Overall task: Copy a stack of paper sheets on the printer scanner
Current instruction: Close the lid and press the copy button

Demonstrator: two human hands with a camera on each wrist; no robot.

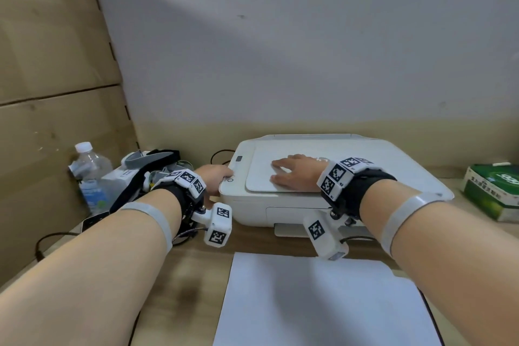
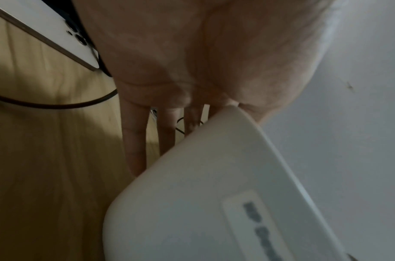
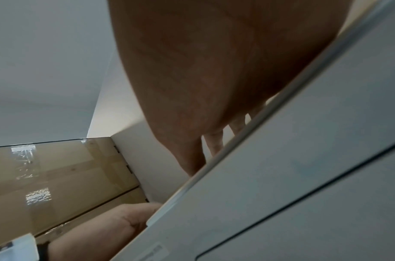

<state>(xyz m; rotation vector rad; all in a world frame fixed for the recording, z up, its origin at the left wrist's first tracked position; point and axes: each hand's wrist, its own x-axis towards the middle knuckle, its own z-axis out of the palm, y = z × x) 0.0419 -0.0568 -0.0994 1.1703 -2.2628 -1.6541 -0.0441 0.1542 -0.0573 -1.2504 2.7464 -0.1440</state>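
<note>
A white printer (image 1: 365, 166) stands on the wooden table with its scanner lid (image 1: 258, 168) down. My right hand (image 1: 297, 174) lies flat on the lid, fingers spread and straight; the right wrist view shows its palm (image 3: 203, 70) over the printer's top edge (image 3: 303, 176). My left hand (image 1: 214, 177) is at the printer's front left corner, beside the small control buttons. In the left wrist view its fingers (image 2: 134, 141) hang straight down along the printer's rounded corner (image 2: 214, 203). A stack of white paper sheets (image 1: 323, 303) lies on the table in front of the printer.
Cardboard boxes (image 1: 56, 64) form a wall on the left. A water bottle (image 1: 90, 174) and a pile of black straps and gear (image 1: 146, 168) sit left of the printer. A green box (image 1: 494, 191) is at the right. A phone (image 2: 46, 30) and a cable (image 2: 58, 106) lie nearby.
</note>
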